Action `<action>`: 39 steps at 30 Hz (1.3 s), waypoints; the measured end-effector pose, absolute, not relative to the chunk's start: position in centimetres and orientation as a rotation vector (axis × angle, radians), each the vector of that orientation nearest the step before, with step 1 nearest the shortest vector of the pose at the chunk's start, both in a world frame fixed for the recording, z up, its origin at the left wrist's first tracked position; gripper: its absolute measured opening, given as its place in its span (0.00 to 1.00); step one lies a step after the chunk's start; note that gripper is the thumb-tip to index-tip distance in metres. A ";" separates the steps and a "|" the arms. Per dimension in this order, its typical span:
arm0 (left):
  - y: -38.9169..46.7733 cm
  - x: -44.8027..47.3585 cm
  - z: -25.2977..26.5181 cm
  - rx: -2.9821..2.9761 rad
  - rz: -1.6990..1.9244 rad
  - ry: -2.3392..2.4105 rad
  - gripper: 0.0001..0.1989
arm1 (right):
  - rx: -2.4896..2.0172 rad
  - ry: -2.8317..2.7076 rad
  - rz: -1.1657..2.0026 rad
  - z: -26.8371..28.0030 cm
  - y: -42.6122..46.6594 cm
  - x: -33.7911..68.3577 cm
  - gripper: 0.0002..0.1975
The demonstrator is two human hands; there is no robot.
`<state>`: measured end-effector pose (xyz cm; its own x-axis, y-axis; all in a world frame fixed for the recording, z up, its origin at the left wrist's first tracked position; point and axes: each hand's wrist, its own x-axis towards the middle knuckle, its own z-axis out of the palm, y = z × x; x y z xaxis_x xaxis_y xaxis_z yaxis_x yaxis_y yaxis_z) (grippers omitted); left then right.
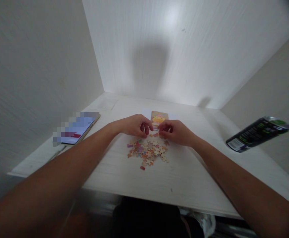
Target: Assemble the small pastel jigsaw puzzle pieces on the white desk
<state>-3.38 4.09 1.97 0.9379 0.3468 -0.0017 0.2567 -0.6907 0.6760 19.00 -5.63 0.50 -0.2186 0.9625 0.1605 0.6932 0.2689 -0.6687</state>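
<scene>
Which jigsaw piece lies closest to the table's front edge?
The red piece at the near side of the jigsaw pile; every other piece lies farther from the white table's front edge.

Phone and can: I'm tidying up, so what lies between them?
In the head view: the left hand, the right hand, the puzzle pieces and the picture card.
</scene>
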 end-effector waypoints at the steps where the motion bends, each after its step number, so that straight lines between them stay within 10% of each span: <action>1: 4.0 -3.4 2.0 2.371 0.158 0.432 0.17 | -1.518 -2.016 0.574 0.5 -5.7 18.8 0.08; 25: 2.9 -3.1 2.4 2.415 0.114 0.375 0.06 | -1.464 -2.143 0.993 2.2 -7.1 17.9 0.12; 39: 2.6 -3.3 2.7 2.594 0.098 0.361 0.05 | -1.369 -2.362 0.380 2.1 -6.9 18.4 0.12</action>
